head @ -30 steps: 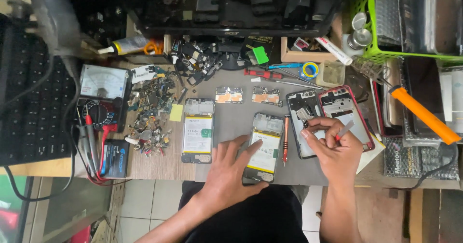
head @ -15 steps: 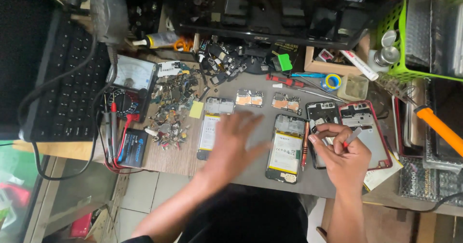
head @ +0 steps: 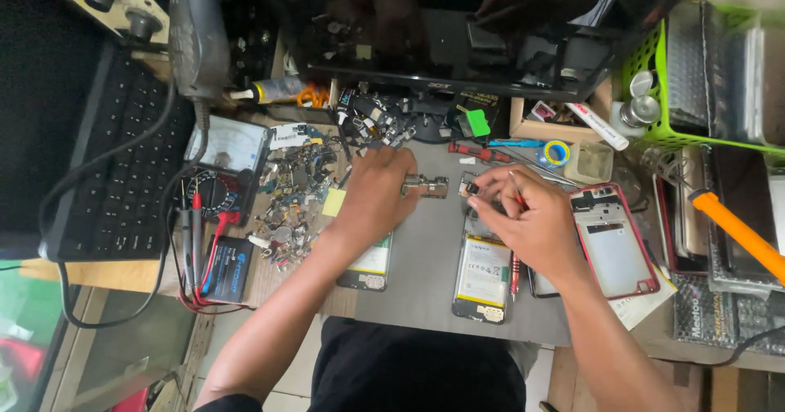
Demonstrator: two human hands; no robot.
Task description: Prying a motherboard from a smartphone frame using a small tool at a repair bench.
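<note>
Both hands have moved up the grey mat: the left hand [head: 374, 195] now pinches a small metal bracket [head: 425, 185], the right hand [head: 530, 224] grips tweezers [head: 517, 191] above an opened phone [head: 482, 277].

Bare grey mat [head: 425, 257] lies open between two opened phones [head: 482, 273] on a crowded worktop [head: 106, 275]. A heap of small parts [head: 294, 199] blocks the left, a red phone frame [head: 613, 240] the right, screwdrivers [head: 482, 152] behind.
</note>
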